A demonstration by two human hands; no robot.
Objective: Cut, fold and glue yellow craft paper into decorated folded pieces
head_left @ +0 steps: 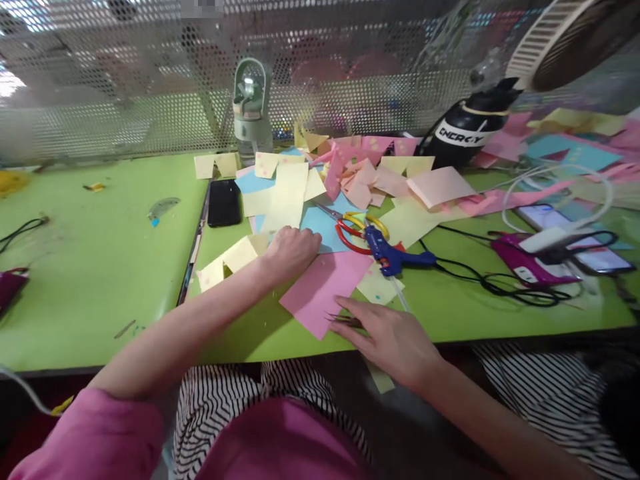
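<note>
A pink paper sheet (327, 290) lies flat on the green table in front of me. My left hand (294, 249) is curled closed at the sheet's far left corner, knuckles up, its fingertips hidden. Between the thumb and fingers of my right hand (390, 333) is a pair of thin tweezers (350, 321), their tips over the sheet's near right edge. Just beyond the sheet lie red-and-yellow-handled scissors (353, 235) and a blue glue gun (387, 252) with a glue stick (400, 293) in it.
Many cut and folded papers (360, 180) heap up at the back. A black phone (224, 203) and a water bottle (253, 113) stand left of them. To the right are a black bottle-shaped fan base (465, 130), tangled cables (505, 283) and a purple power box (530, 257).
</note>
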